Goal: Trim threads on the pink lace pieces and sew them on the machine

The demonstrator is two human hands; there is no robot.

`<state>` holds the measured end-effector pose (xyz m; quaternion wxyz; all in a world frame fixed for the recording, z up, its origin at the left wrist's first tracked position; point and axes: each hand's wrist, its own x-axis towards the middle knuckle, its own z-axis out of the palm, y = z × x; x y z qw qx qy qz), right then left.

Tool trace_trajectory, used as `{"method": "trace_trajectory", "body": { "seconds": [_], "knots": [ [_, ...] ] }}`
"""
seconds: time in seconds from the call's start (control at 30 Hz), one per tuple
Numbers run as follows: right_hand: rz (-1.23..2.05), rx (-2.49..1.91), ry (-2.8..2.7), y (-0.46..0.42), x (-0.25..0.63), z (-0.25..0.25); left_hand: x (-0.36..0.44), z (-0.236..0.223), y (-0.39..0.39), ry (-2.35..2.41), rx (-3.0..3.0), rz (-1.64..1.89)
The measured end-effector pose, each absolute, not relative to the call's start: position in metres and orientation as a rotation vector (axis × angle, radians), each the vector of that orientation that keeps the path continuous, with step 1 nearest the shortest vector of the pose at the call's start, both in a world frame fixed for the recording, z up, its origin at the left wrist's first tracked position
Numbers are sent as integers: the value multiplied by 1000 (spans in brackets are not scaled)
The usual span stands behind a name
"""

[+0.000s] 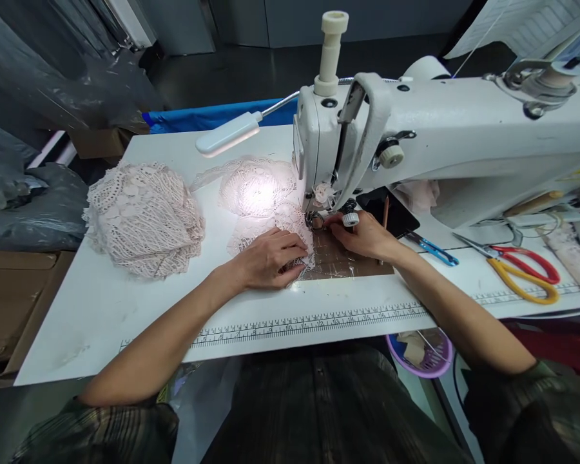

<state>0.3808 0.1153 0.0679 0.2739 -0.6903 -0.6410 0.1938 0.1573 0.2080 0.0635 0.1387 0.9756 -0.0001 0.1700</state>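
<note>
A pale pink lace piece [251, 193] lies under the needle end of a white sewing machine [439, 122], lit brightly by its lamp. My left hand [273, 258] rests on the near part of this lace, fingers curled and the lace's edge between thumb and fingers. Close to the presser foot [314, 221], my right hand [362, 235] pinches at the right edge of the lace; its fingertips are partly hidden by the machine's thumb screw [350, 219]. Brown tape-covered plate [348, 261] shows between the two hands.
A heap of pink lace [145, 219] sits on the left of the white table [101, 322]. To the right lie blue-handled thread snips [437, 250] and red-and-yellow scissors [522, 270]. A lamp [229, 133] hangs low; a purple basket [425, 367] stands below the edge.
</note>
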Motion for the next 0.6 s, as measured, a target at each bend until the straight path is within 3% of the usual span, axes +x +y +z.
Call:
{"method": "trace_trajectory", "body": {
  "seconds": [0.17,0.6],
  "knots": [
    [294,-1813,-1661,109,371,51,159,61,209,140,2785,537],
    [156,-1756,-2015,100,371,46,164,66,202,378,2486,914]
  ]
}}
